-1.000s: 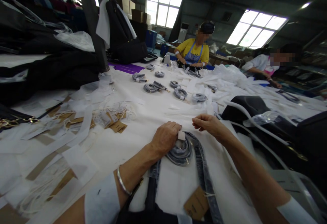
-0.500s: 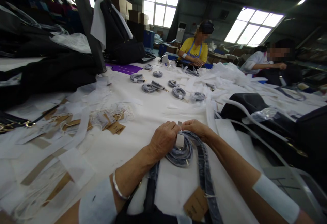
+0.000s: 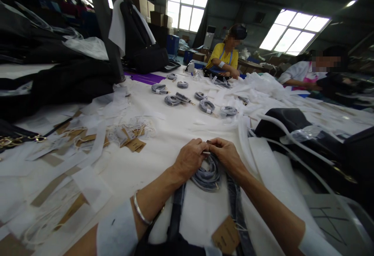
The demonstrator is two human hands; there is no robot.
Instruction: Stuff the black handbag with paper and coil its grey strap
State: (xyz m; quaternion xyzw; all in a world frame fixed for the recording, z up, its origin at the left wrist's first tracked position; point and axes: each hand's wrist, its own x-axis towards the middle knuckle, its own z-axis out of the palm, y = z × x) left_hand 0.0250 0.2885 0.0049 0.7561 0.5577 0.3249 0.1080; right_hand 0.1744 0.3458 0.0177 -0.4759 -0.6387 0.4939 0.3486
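Observation:
A coiled strap [image 3: 206, 180] in clear plastic wrap lies on the white table in front of me. At the coil's far edge, my left hand [image 3: 191, 156] is closed in a pinch on a small pale band [image 3: 206, 152]. From the other side, my right hand [image 3: 228, 154] pinches the same band, its thumb and fingers close to the left fingertips. My fingers hide most of the band. Below the coil is a black bag [image 3: 175, 246], its handles reaching up towards my wrists. A brown tag [image 3: 226, 234] hangs by a string from the right handle.
Several banded coiled straps [image 3: 207, 106] lie farther up the table. Brown tags [image 3: 136, 145] and translucent sheets [image 3: 90, 186] are spread on the left. Black bags [image 3: 284, 121] and white foam strips stand right. A co-worker in yellow [image 3: 224, 55] and another in white [image 3: 298, 73] work across the table.
The pale band, seen upright over the coil before, is now folded down between my fingertips. My right hand has turned in closer to the left. The co-workers' arms have shifted.

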